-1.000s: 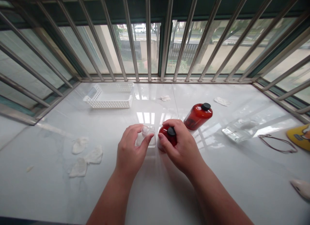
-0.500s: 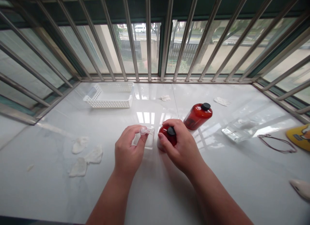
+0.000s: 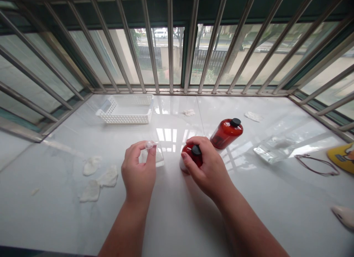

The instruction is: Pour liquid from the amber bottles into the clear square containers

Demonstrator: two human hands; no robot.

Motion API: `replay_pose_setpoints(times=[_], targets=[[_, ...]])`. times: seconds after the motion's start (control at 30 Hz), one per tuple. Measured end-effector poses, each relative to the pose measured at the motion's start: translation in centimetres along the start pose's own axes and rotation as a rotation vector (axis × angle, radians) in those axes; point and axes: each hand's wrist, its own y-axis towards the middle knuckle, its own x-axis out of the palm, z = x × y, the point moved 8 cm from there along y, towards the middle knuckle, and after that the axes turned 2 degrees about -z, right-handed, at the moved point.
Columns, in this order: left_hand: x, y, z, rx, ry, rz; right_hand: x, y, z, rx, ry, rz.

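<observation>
My left hand (image 3: pixel 139 172) is closed around a clear, square-sided pump bottle (image 3: pixel 159 158), with thumb and fingers near its translucent top. A small spout on that top points right. Much of the bottle's left side is hidden by my fingers. Further right, my right hand (image 3: pixel 207 163) wraps round a reddish-brown bottle (image 3: pixel 188 150) with a black cap, which stands on the white counter (image 3: pixel 171 212). A gap of counter separates the two bottles. Behind my right hand is a second reddish-brown bottle (image 3: pixel 226 133), also black-capped, which nothing touches.
A white perforated basket (image 3: pixel 124 118) sits at the back left. Crumpled white tissues (image 3: pixel 91 190) lie left of my hands. To the right are a clear packet-like object (image 3: pixel 272 150), a dark cord loop (image 3: pixel 316 165) and a yellow item (image 3: pixel 343 157). Metal bars (image 3: pixel 170 47) line the back.
My left hand has shifted left with the clear pump bottle, widening the gap to the reddish-brown bottle. My right hand keeps its hold in nearly the same place.
</observation>
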Motion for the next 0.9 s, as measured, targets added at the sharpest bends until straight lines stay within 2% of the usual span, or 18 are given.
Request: replay_pose_setpoints(times=[0.1,0.2,0.33,0.5,0.6,0.77,0.9], targets=[[-0.3,0.1,-2.0,-0.111,-0.071,0.035,0.0,0.0,0.1,0.010,0.005,-0.002],[-0.5,0.1,-3.2,-0.160,-0.115,0.051,0.1,0.0,0.1,0.015,0.012,-0.002],[0.0,0.1,-4.3,-0.210,-0.144,0.018,0.0,0.0,0.1,0.015,0.010,-0.002],[1.8,-0.1,-5.4,-0.307,-0.324,-0.069,0.0,0.0,0.1,0.011,0.009,-0.003],[2.6,-0.1,-4.8,-0.299,-0.361,-0.162,0.0,0.0,0.0,0.013,0.005,0.001],[3.8,-0.2,-2.4,-0.105,-0.284,-0.354,-0.1,-0.2,0.0,-0.012,-0.017,0.027],[4.3,-0.7,-1.7,-0.064,-0.221,-0.452,-0.1,-0.5,0.1,-0.047,-0.056,0.073]])
